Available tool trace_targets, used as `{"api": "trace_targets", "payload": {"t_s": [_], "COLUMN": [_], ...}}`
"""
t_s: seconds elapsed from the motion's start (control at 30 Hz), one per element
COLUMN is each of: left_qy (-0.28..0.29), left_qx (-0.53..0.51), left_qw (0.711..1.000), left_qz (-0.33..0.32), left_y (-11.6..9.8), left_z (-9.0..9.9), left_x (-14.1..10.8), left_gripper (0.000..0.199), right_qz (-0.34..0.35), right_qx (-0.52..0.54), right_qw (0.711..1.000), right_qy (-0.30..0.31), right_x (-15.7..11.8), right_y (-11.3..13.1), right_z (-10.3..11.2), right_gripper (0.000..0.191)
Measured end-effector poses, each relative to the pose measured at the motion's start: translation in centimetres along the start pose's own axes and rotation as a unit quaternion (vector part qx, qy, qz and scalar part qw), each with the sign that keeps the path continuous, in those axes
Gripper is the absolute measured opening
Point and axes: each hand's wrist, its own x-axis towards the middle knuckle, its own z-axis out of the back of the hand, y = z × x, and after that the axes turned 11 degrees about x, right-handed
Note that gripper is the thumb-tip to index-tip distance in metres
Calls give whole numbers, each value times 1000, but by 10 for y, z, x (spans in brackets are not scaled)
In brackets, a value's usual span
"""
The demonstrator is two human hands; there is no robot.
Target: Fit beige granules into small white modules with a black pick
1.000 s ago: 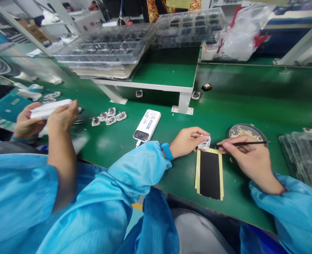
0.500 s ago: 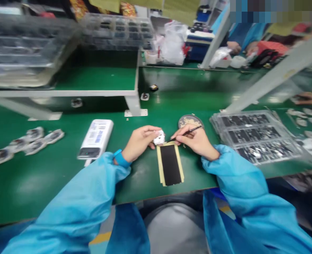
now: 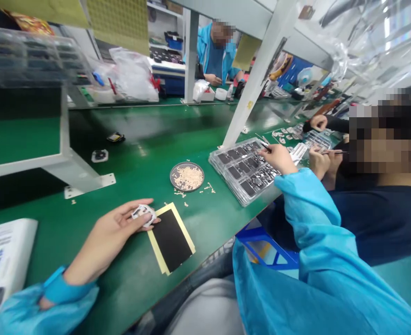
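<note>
On the table [image 3: 156, 153], the clear tray [image 3: 226, 177] sat right of centre. The left hand's [image 3: 116, 225] fingers pinched the white part [image 3: 141, 210], left of centre; the right hand's [image 3: 280, 158], a dark tool [image 3: 266, 148] at the tray. Remotely, I judged this picking, needing steady aim.

Left hand [image 3: 112, 231] gripping white part [image 3: 143, 215]; right hand [image 3: 280, 159], with dark tool [image 3: 266, 148], at compartmented tray [image 3: 228, 180].

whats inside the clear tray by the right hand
The clear tray shows dark rectangles and small silvery parts in its compartments. Part of its right side is hidden behind the right hand and dark tool; contents there can't be seen.
</note>
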Motion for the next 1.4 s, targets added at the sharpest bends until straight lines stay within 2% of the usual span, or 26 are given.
{"api": "trace_targets", "payload": {"t_s": [0.07,0.17,0.33,0.4,0.43,0.5,0.53,0.6,0.7,0.83,0.93,1.03,1.1,1.23,1.4], "left_qy": [6,27,56,52,49,46,45,43,21,-35,-65,-70,-66,-67,-37], "left_qx": [4,6,44,52,57,67,70,71,51,-19,-90,-136,-135,-97,-91], "left_qw": [1000,1000,997,997,997,996,996,996,997,998,992,986,986,987,985], "left_qz": [2,-3,-22,-32,-34,-33,-33,-35,-45,-56,-56,-60,-73,-108,-139], "left_y": [2,4,3,3,3,3,3,3,2,0,0,0,0,2,5], "left_z": [1,2,4,5,5,4,4,3,2,2,5,9,10,6,-2], "left_x": [1,2,-2,-4,-5,-5,-5,-5,-5,-5,-4,-5,-6,-7,-9], "left_gripper": [65,60,54,57,58,59,58,53,47,47,49,48,48,54,62], "right_qz": [-6,12,39,62,78,105,115,134,166,200,182,138,109,73,76], "right_qx": [-7,11,34,107,176,340,386,425,465,509,535,548,544,546,548], "right_qw": [1000,1000,998,992,981,933,910,880,840,776,749,735,724,707,699], "right_qy": [-6,-5,-24,-24,-12,60,101,166,224,314,346,376,410,443,453], "right_x": [10,16,22,18,12,-6,-17,-43,-80,-116,-135,-150,-157,-162,-166], "right_y": [-22,-37,-33,-16,-4,30,51,95,158,214,231,230,226,222,225], "right_z": [-13,-25,-12,-7,-6,-9,-13,-21,-34,-60,-92,-123,-135,-138,-132], "right_gripper": [37,48,36,36,39,52,56,44,31,31,31,31,33,35,31]}}
